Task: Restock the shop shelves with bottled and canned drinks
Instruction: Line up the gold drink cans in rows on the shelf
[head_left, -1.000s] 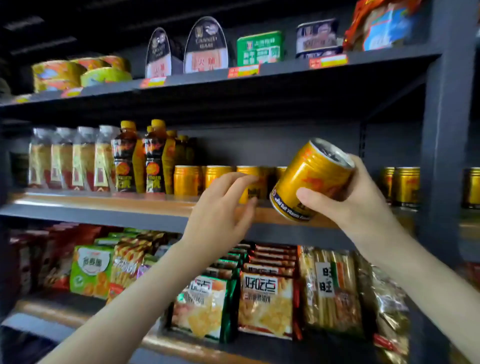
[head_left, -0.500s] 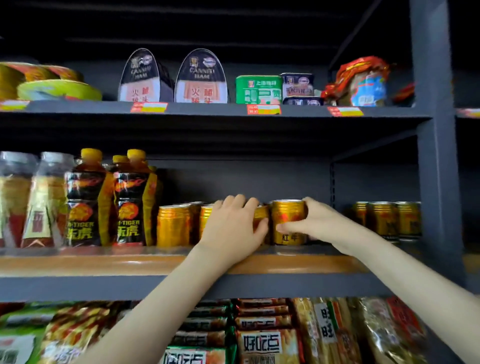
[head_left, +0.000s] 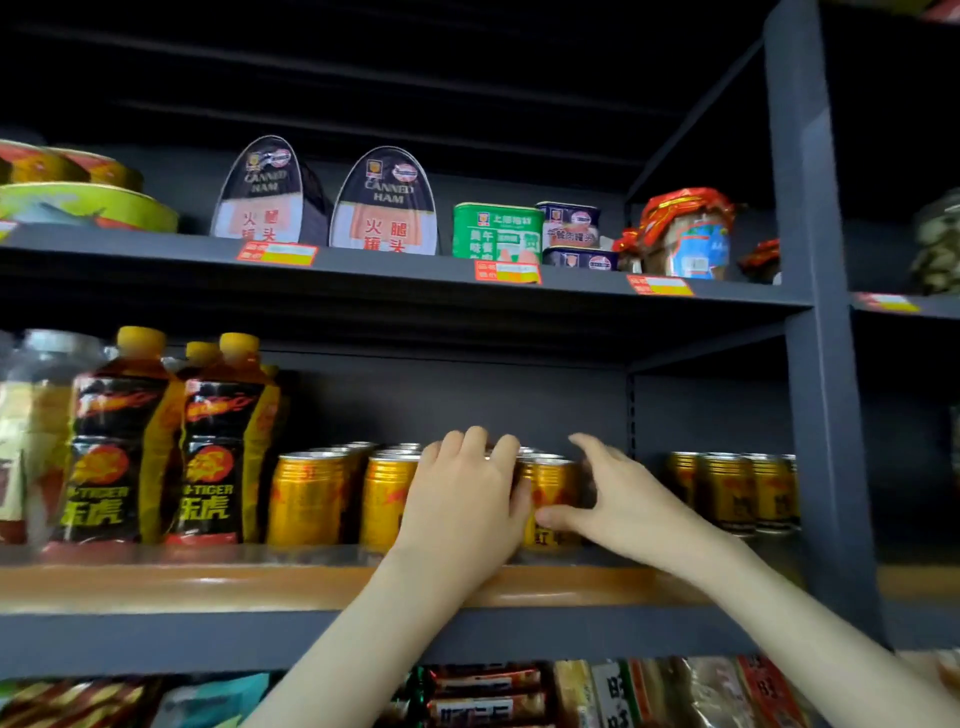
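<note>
Right hand (head_left: 618, 499) spread loose, thumb touching the gold can (head_left: 551, 483) front, fingers splayed off its right side. Left hand (head_left: 462, 504) just left of that can, fingers hooked over a hidden can top; grip unclear. Can upright near the middle shelf (head_left: 156, 587) front lip. Right of it: bare gap, then more cans (head_left: 727, 491). Left: 2 front cans (head_left: 306, 499), then bottles (head_left: 218, 447). Snack packs (head_left: 488, 696) below cut off.

Right of the end gold can (head_left: 551, 493) you have a bare stretch of the middle shelf (head_left: 208, 584), up to the far gold cans (head_left: 727, 491) beside the grey upright post (head_left: 826, 415). Above it, open room runs up to the upper shelf (head_left: 415, 283). Left of it the packed gold cans (head_left: 306, 499) leave no gap, and beyond them the tall Hi-Tiger bottles (head_left: 218, 447) block the way.
</note>
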